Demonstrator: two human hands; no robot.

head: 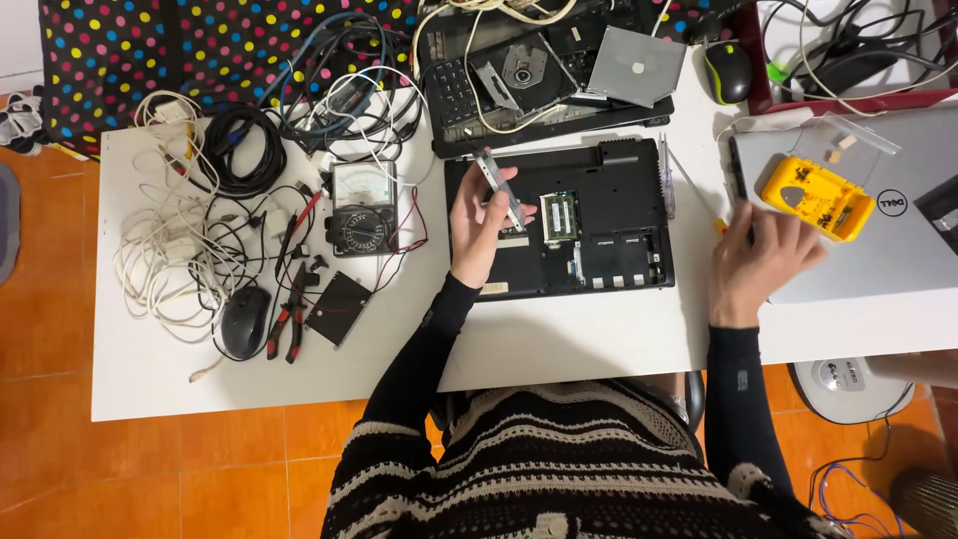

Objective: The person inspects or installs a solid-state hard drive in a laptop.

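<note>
White table [559, 344] over an orange tiled floor [45, 299], crowded with cables [200, 215], a meter [362, 208], a mouse [244, 321] and red pliers [286, 321]. At its middle lies an upturned black laptop [619, 225] with its base open. The left hand [482, 225] is above the laptop's left part, fingers closed on a thin metal bracket [502, 190] held tilted. The right hand [756, 262] rests spread on the edge of a silver laptop [878, 250], near a yellow box [815, 197]; it seems to hold nothing.
</note>
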